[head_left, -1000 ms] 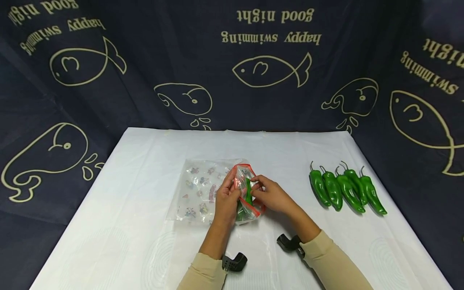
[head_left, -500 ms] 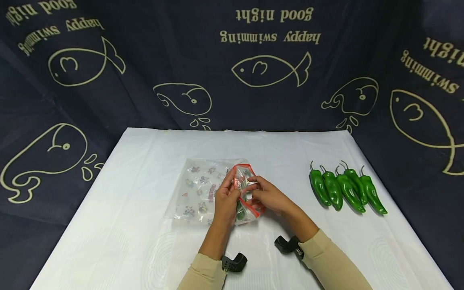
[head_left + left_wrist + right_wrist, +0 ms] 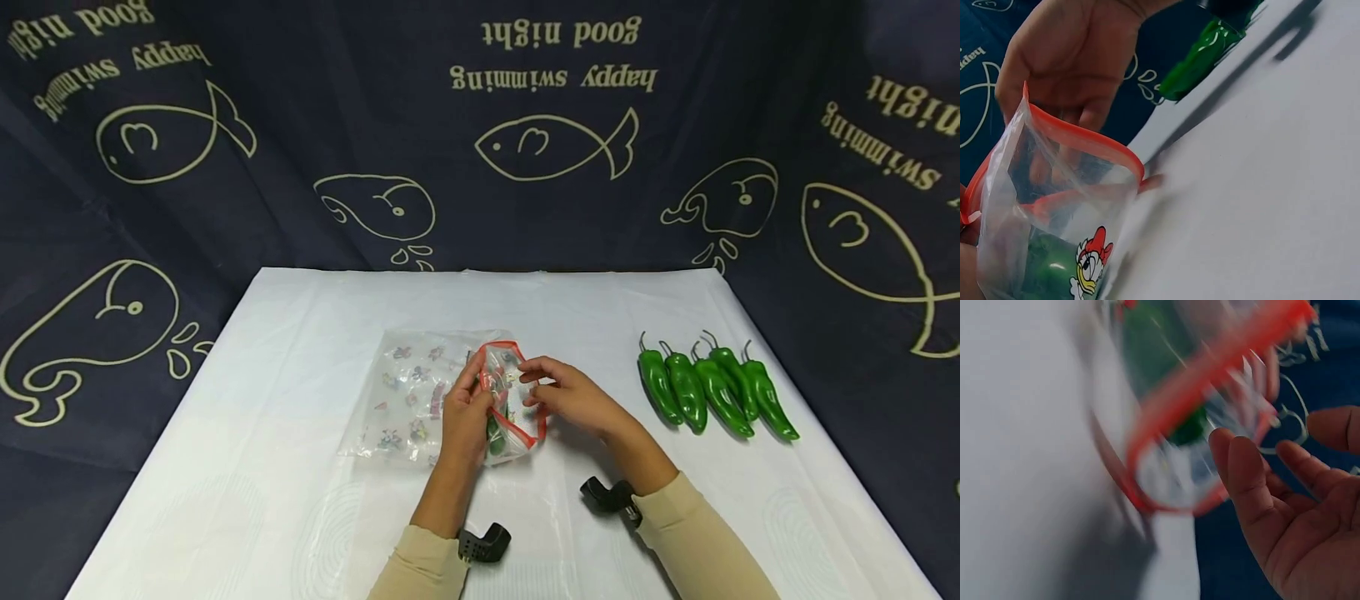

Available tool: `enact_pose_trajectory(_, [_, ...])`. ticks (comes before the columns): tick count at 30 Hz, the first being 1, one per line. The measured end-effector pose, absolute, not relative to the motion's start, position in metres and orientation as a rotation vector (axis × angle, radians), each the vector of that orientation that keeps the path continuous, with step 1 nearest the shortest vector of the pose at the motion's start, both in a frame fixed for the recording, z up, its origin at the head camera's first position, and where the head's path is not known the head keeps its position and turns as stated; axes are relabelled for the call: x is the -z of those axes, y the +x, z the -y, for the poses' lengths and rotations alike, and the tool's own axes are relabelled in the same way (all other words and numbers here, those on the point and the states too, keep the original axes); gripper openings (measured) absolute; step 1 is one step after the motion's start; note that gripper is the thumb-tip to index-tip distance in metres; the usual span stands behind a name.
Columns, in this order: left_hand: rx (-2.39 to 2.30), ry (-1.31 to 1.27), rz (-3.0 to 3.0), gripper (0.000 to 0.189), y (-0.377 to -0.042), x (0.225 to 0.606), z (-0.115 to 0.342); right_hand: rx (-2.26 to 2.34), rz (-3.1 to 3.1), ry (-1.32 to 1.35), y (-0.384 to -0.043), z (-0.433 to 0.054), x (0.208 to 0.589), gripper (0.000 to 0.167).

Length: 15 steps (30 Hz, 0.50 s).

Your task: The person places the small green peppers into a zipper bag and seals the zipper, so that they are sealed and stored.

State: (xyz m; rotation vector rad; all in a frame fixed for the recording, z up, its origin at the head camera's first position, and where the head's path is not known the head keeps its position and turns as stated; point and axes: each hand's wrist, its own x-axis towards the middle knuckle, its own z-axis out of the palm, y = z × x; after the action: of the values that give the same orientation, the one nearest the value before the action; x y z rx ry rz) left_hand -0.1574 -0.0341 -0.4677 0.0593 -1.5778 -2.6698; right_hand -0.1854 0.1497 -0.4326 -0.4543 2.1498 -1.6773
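A clear zip bag (image 3: 420, 400) with a red rim and cartoon prints lies mid-table, its mouth spread toward the right. My left hand (image 3: 467, 421) grips the bag's near side by the opening, thumb on the red rim. Inside is a green pepper (image 3: 1050, 265), seen through the plastic; its end (image 3: 1188, 428) shows at the mouth in the right wrist view. My right hand (image 3: 573, 396) is just right of the opening, fingers loosely spread and holding nothing. In the right wrist view its fingertips (image 3: 1244, 459) are close to the red rim.
Several green peppers (image 3: 686, 392) lie side by side with stems pointing away, on the right of the white table (image 3: 300, 333). A dark curtain (image 3: 555, 225) with fish drawings hangs behind the table. Black wrist cameras (image 3: 486, 543) sit on both wrists.
The green pepper that my right hand pinched at the bag's mouth has gone down into the bag. My right hand has let go and drawn back to the right; the left stays put.
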Motion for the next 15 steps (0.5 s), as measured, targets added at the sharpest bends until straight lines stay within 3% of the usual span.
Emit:
enact_pose_trajectory(6, [2.591, 0.064, 1.567, 0.073, -0.158, 0.469, 0.036, 1.664, -2.369, -0.448, -0.193, -0.187, 0.420, 0.040])
enact_pose_trajectory(15, [2.585, 0.037, 1.527, 0.072, -0.159, 0.471, 0.036, 1.483, -2.634, -0.278, -0.191, -0.254, 0.413, 0.046])
